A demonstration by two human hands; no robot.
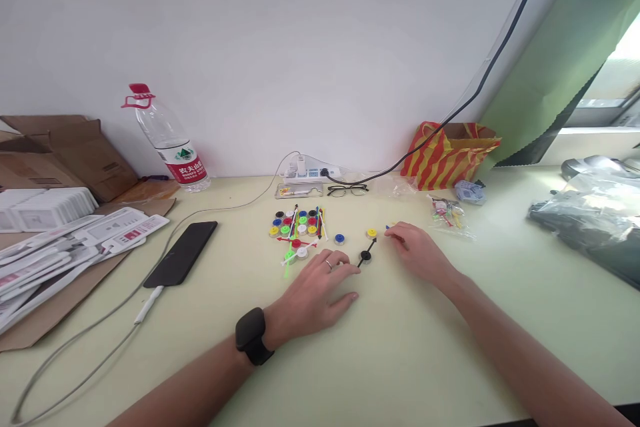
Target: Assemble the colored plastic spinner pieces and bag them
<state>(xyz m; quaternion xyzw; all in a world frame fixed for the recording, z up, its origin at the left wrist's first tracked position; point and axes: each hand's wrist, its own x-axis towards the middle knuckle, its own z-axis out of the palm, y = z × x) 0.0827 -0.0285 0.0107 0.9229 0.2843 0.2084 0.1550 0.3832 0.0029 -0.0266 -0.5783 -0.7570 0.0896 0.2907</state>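
One left hand (317, 290), fingers loosely spread beside black spinner (366, 256), one right hand (420, 250), fingers bent at small blue piece (387, 227), grip I cannot tell, pale surface (400, 360) below

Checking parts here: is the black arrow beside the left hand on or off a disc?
On: the black arrow crosses the black disc, projecting both sides.

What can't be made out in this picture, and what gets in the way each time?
All in the head view:
- Full shape of the blue piece: mostly covered by the right hand.
- Contents of the striped bag: hidden behind its front wall.
- Small print on the white cards: too small and blurred.
- Far end of the cardboard box: cut off by the left edge.
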